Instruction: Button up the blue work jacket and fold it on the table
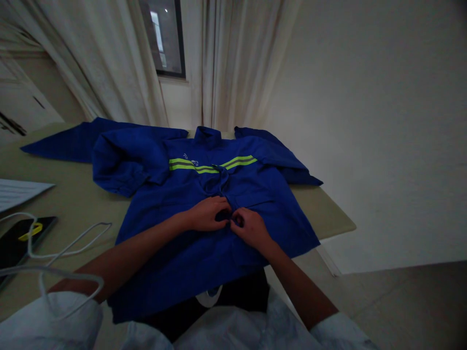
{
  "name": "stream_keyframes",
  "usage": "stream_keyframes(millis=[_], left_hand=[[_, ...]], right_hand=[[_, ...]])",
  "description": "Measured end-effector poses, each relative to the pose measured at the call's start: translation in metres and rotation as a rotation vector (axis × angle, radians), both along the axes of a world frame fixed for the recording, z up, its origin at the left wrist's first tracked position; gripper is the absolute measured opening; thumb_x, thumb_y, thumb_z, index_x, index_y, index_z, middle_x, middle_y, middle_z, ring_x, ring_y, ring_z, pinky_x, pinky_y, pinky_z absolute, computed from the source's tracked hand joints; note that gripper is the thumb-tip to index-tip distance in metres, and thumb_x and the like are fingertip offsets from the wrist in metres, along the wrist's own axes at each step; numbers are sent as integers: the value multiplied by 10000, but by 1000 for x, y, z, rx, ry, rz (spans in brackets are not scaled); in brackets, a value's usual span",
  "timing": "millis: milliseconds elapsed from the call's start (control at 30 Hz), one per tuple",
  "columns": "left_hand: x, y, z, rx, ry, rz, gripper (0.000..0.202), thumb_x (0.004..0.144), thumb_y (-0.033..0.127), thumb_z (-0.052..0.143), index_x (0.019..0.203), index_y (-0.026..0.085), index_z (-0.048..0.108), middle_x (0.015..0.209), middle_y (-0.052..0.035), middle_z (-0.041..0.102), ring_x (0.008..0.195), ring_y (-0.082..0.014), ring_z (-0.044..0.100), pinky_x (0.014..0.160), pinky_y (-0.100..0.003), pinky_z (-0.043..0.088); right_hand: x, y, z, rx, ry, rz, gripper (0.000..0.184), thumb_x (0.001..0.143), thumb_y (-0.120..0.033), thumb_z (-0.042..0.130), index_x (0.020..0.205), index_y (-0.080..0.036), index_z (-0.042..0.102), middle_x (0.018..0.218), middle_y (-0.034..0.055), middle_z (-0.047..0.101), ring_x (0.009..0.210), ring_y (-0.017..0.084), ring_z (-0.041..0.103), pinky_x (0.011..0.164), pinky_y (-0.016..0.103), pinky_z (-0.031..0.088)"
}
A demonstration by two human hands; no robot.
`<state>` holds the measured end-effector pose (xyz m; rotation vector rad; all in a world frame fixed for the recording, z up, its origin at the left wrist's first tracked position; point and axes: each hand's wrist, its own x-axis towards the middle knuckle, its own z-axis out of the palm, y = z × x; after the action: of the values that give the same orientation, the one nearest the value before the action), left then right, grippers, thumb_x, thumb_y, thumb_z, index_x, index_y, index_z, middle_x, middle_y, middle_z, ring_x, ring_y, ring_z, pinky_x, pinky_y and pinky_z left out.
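Note:
A blue work jacket [189, 243] with yellow-green reflective stripes lies spread front-up on the beige table [73, 204], collar toward the window. My left hand [207, 214] and my right hand [250, 227] meet at the jacket's front opening, near mid-chest. Both hands have their fingers curled and pinch the fabric edges of the front placket together. What sits between the fingertips is too small to make out. The jacket's left sleeve stretches out to the far left; its hem hangs over the table's near edge.
A dark flat device [18, 240] with a yellow mark lies at the table's left, with white cables [69, 248] looped over it. A white sheet [18, 190] lies further left. Curtains [226, 63] and a window stand behind the table; bare floor is to the right.

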<state>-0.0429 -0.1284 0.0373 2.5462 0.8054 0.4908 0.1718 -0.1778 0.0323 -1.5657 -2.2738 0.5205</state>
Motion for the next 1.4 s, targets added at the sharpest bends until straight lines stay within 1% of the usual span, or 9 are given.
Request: stream_keyframes(millis=[100,233,400,567,667,767,900,1100,1400], left_hand=[[-6,0,-11,-96,-112,-2,287,917,279,638,1195,208,656,1106,-54,697,971,-205,649,879,-333,450],[-9,-2,-19,-164,-173,26,284,928,273,616,1202,203,641,1018,-26,696,816,-157,647,807,-306,456],[-3,-4,-18,-114,-205,86,105,896,244,614,973,185,655,950,-38,683,838,-177,637,775,-297,448],[-3,1,-18,-409,-312,122,81,881,226,588,848,175,641,723,16,615,632,-121,552,599,-238,397],[-7,3,-21,-479,-322,70,138,877,306,659,872,168,651,701,28,599,613,-113,529,572,-226,385],[-8,3,-25,-414,-341,74,183,908,344,663,855,171,637,730,19,600,643,-116,532,592,-229,385],[-8,-1,-28,-279,-380,48,190,978,315,596,848,178,606,783,4,607,678,-120,540,633,-242,389],[-11,-4,-22,-235,-434,-4,236,1024,324,550,843,181,602,827,-16,616,742,-136,570,707,-254,429],[-10,-5,-20,-40,-195,-88,117,969,319,629,971,203,614,979,-61,661,893,-203,630,801,-318,468]], right_hand=[[-9,-6,7,84,-215,9,131,947,-301,680,1010,-189,706,964,56,714,824,179,652,692,279,409],[-22,-10,4,212,-386,-13,109,967,-241,616,999,-180,700,981,98,709,875,204,660,724,297,423],[-21,-9,-11,299,-263,-66,53,924,-181,631,893,-201,669,913,54,692,829,185,642,728,289,423],[-17,-7,-15,373,-156,-88,86,925,-158,615,873,-206,663,876,43,679,816,186,641,731,286,425],[-13,-6,-11,352,-135,-26,77,934,-155,616,907,-197,674,900,43,688,815,182,645,746,285,437],[-8,-6,-5,357,-165,50,76,955,-177,610,915,-194,672,901,47,683,802,183,634,757,294,443],[-10,-4,3,385,-250,64,82,946,-180,612,874,-197,647,871,52,663,794,194,615,743,308,423],[-14,6,11,240,-208,140,99,922,-130,604,862,-207,608,878,17,644,799,165,611,745,275,417],[-2,-3,13,230,-226,163,113,871,-114,597,821,-215,593,864,9,627,795,160,601,730,272,400]])
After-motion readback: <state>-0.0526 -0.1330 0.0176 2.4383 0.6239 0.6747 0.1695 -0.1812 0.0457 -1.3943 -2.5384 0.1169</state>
